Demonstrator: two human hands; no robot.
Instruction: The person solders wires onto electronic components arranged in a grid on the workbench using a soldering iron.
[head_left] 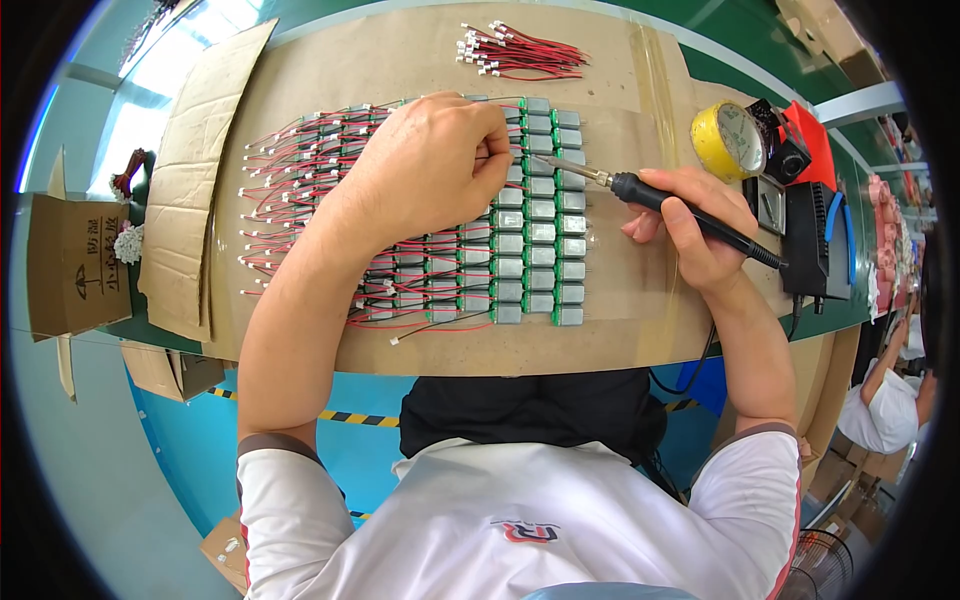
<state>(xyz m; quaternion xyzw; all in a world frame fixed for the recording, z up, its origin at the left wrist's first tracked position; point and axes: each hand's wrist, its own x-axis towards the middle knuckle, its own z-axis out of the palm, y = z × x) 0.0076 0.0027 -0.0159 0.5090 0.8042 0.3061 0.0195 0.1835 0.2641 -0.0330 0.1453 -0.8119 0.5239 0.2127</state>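
Note:
My right hand (pixel 705 220) grips the black handle of a soldering iron (pixel 638 188), its metal tip pointing left at the rows of small parts. Those are silver motor-like blocks with green edges (pixel 540 233), laid out in columns on brown cardboard (pixel 620 340). My left hand (pixel 430 165) is closed in a pinch above the upper rows, close to the iron's tip. A thin wire appears to be between its fingertips, mostly hidden by them. Red and black wires with white plugs (pixel 300 215) run leftward from many blocks.
A loose bundle of red and black wires (pixel 525 52) lies at the far side. To the right are yellow tape (pixel 728 140), a black box (pixel 812 240) and blue-handled pliers (pixel 838 235). Folded cardboard (pixel 195 180) and an open carton (pixel 80 265) stand left.

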